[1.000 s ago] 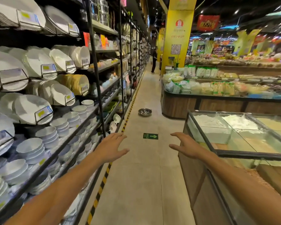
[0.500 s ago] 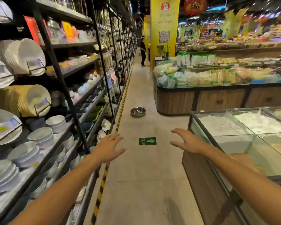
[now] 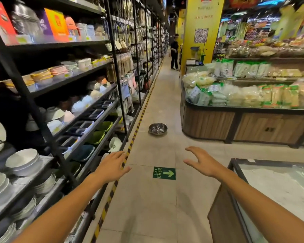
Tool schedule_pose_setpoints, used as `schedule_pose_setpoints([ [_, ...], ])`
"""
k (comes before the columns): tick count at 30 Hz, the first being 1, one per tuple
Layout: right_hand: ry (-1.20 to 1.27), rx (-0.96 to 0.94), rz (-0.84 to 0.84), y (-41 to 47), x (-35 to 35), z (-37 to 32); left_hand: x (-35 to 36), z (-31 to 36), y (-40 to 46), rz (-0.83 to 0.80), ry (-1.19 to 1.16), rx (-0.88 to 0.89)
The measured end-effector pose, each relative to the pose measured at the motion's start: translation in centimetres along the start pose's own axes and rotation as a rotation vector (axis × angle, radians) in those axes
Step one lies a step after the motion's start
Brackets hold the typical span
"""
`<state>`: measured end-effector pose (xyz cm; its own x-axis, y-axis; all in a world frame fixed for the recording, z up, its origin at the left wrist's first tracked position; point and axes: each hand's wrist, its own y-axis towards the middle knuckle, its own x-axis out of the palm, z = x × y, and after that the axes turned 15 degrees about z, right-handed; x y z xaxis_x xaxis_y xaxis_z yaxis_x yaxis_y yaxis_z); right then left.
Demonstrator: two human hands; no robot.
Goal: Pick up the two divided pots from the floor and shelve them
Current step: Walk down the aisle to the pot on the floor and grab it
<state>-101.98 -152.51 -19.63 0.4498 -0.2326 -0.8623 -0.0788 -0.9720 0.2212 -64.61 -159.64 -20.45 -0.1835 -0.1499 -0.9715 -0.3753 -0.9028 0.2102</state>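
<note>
A person's bare arms are reaching forward down a supermarket aisle, both hands held out over the floor (image 3: 147, 204) and gripping nothing. The left hand (image 3: 112, 164) is hanging palm-down with fingers straight and slightly spread, above the yellow-and-black tape (image 3: 111, 193) running along the foot of the shelves (image 3: 63, 81). The right hand (image 3: 203, 161) is hovering with fingers apart and lightly bent, thumb pointing toward the left hand. Well ahead of both hands, a shiny steel pot (image 3: 157, 128) is sitting upright on the tiles, between the tape line and the rounded corner of a wooden counter (image 3: 209, 123); whether it is one pot or two stacked cannot be told. A green exit sign (image 3: 164, 173) with an arrow is lying flat on the floor between the hands and nearer than the pot. White bowls (image 3: 23, 159) and other tableware are filling the shelves at left, packaged goods are piled on the counter at right, and a glass-topped bin (image 3: 277, 186) is standing beside the right forearm. A person in dark clothes (image 3: 175, 51) is standing far down the aisle by a yellow pillar (image 3: 202, 23).
</note>
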Motion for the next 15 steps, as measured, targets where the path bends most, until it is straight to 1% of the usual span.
schedule_pose_setpoints([
  [5, -0.051, 0.017, -0.014, 13.7, 2.9, 3.8, 4.7, -3.1, 13.7, 0.021, -0.036, 0.037],
  [11, -0.060, 0.063, -0.027, 30.1, 4.7, 7.5, 8.7, -6.7, 31.2, -0.025, -0.073, 0.029],
  [15, -0.079, 0.101, -0.073, 38.4, 7.0, 11.2, 12.3, -7.8, 41.0, -0.062, -0.088, 0.044],
])
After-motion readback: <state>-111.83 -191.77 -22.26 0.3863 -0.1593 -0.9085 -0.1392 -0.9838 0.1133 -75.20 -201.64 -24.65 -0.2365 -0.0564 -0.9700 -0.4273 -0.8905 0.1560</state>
